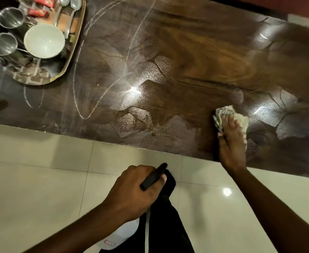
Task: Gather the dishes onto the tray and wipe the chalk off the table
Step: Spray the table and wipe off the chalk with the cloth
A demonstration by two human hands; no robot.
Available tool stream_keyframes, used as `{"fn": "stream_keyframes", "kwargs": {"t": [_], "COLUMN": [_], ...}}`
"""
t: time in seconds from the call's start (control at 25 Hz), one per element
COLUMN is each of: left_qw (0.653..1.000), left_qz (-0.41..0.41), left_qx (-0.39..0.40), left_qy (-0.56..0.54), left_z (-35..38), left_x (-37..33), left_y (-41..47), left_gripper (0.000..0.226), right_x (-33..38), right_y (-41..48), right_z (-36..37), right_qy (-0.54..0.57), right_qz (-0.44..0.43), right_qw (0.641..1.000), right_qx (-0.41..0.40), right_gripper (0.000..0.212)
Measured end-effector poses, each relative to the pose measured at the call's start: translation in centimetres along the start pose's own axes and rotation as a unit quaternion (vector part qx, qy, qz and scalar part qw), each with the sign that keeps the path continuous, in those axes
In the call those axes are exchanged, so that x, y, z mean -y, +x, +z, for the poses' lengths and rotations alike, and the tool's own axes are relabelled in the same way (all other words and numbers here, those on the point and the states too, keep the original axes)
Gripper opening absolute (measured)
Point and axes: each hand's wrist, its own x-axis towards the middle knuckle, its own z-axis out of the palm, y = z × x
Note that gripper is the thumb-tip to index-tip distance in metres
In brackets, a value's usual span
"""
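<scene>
My right hand (pixel 231 141) presses a crumpled pale cloth (pixel 223 114) flat on the dark wooden table (pixel 195 57), near its front edge at the right. White chalk lines (pixel 77 99) curve over the table's left half. A metal tray (pixel 77 42) stands at the far left. It holds a white bowl (pixel 44 40), two steel cups (pixel 10 17) (pixel 3 43), two spoons (pixel 75 4) and red packets (pixel 44 1). My left hand (pixel 133 192) hangs below the table edge, shut on a black phone (pixel 153 177).
Pale floor tiles (pixel 40 179) lie in front of the table. My dark trouser leg (pixel 164 225) shows below my left hand. The table's right side glares with reflections and is blurred at the far right.
</scene>
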Motion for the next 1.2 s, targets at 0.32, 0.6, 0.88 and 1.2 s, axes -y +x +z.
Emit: {"fn": "stream_keyframes", "kwargs": {"t": [0.32,0.6,0.88,1.2], "left_qw": [0.998,0.996,0.992,0.977], "left_qz": [0.026,0.034,0.021,0.017], "left_qx": [-0.048,-0.058,-0.078,-0.141], "left_qy": [-0.031,-0.063,-0.102,-0.161], "left_z": [-2.0,-3.5,-3.7,-6.8], "left_x": [0.0,1.1,1.5,2.7], "left_y": [0.8,0.6,0.0,0.4], "left_gripper": [0.049,0.058,0.057,0.036], "right_x": [9.4,1.7,7.9,16.9], "right_y": [-8.0,-5.3,-2.1,1.3], "right_z": [7.6,2.9,5.9,9.6], "right_qy": [-0.028,-0.037,0.046,-0.094], "right_qz": [-0.203,-0.211,0.161,-0.413], "right_qw": [0.97,0.967,0.979,0.867], "right_qx": [0.129,0.138,-0.116,0.263], "right_gripper": [0.06,0.06,0.067,0.063]}}
